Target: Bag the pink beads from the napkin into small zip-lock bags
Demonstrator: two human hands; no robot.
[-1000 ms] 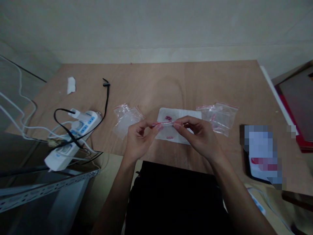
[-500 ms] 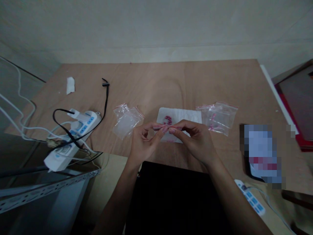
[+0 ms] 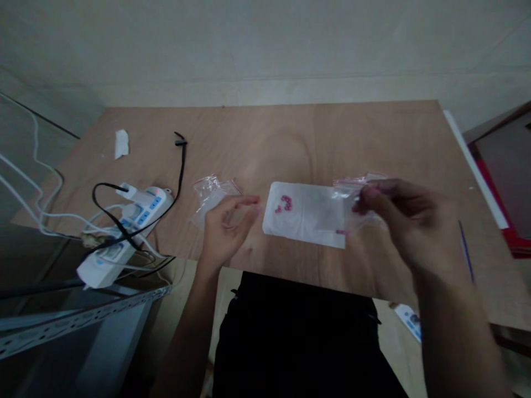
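Observation:
My right hand (image 3: 409, 221) pinches a small clear zip bag (image 3: 338, 211) with a red seal strip and holds it just above the wooden table (image 3: 290, 138), to the right of a white paper sheet (image 3: 307, 221). A few pink beads (image 3: 285, 203) lie on the sheet's left part. Under my right fingers lies a pile of similar clear bags (image 3: 352, 181). With its fingers apart and nothing in them, my left hand (image 3: 226, 226) hovers left of the sheet, right beside two empty clear bags (image 3: 209, 193).
A white power strip (image 3: 124, 232) with white and black cables (image 3: 180, 166) lies at the table's left edge. A white scrap (image 3: 121, 143) is at the far left. A red-edged dark board (image 3: 504, 177) stands at right. Another power strip (image 3: 409, 320) lies on the floor.
Both hands held one small bag together over the sheet. Now the left hand has let go and drawn back left, and the right hand has carried the bag to the right.

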